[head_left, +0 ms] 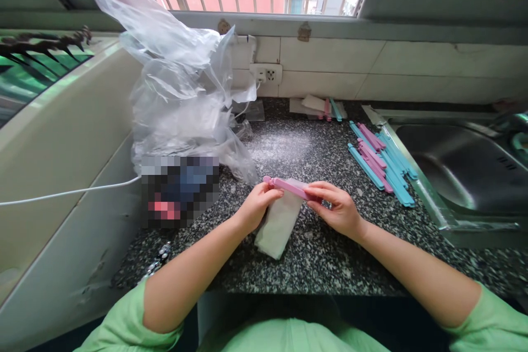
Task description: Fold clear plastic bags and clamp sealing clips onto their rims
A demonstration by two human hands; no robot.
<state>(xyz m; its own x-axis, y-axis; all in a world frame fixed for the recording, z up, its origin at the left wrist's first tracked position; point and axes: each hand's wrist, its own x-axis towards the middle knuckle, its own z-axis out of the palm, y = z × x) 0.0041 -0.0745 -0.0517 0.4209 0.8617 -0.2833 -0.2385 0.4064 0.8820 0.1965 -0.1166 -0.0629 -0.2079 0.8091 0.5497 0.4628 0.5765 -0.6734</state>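
Note:
A pink bag sealing clip (291, 187) lies across the top of a small clear plastic bag (280, 224) with pale contents. My left hand (258, 206) pinches the clip's left end between thumb and fingers. At its right end, my right hand (336, 209) grips the same clip with thumb and fingertips. The bag hangs down from the clip toward the counter's front edge; whether it rests on the counter I cannot tell. To the right of my hands, several loose pink and blue sealing clips (381, 160) lie in a pile beside the sink.
A large crumpled clear plastic bag (181, 99) stands at the left on the speckled counter (325, 258). Near it lie a blurred-out dark object (181, 190) and a white cable (74, 195). A metal sink (466, 170) is at right. Small packets (315, 103) and clips sit by the wall.

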